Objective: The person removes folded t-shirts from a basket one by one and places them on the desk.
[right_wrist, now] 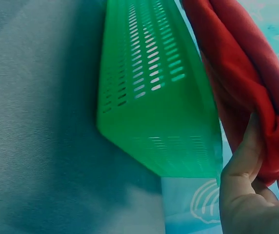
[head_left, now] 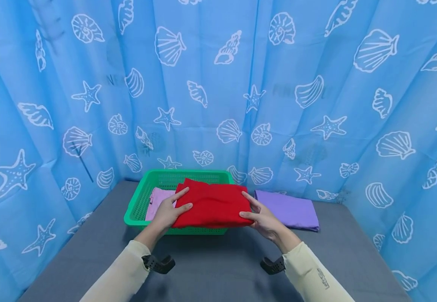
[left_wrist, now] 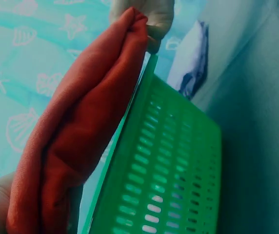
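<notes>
Both hands hold a folded red cloth above the front right of a green plastic basket. My left hand grips its left end, with the thumb on top. At the opposite end, my right hand pinches the cloth between thumb and fingers. The side views show thick folded layers in the red cloth, above the basket's rim. Inside the basket, a folded pink cloth shows at the left; the red cloth hides the rest of the interior.
A folded purple cloth lies on the grey table surface, right of the basket. Behind and along both sides hangs a blue curtain with white shell and starfish prints. Black straps sit on both wrists.
</notes>
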A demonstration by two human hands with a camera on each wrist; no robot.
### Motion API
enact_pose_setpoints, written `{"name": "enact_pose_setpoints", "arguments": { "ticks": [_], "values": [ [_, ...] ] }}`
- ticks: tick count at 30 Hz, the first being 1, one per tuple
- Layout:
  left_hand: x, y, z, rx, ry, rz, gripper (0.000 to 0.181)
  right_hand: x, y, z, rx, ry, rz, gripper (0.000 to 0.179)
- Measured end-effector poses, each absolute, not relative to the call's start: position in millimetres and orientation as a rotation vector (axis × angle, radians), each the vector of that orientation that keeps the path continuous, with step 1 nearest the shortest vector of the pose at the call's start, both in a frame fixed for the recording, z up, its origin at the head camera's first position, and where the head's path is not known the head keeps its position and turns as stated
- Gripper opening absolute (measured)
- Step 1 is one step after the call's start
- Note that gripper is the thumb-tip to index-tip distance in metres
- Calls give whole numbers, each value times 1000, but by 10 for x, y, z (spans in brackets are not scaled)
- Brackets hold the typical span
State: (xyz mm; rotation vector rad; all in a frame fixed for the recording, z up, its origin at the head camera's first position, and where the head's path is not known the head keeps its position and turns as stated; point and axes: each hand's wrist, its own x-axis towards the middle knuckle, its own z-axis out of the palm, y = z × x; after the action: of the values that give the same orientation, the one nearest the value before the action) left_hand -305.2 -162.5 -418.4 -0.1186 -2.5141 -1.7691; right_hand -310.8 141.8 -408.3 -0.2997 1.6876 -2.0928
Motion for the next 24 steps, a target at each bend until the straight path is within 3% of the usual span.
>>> {"name": "enact_pose_setpoints", "arguments": {
  "ticks": [24],
  "values": [
    [-2770, -1226, -4239, -135, -2512, -1752, 69, -2820, 1819, -4160, -184, 1698, -2101, 72]
  ]
}}
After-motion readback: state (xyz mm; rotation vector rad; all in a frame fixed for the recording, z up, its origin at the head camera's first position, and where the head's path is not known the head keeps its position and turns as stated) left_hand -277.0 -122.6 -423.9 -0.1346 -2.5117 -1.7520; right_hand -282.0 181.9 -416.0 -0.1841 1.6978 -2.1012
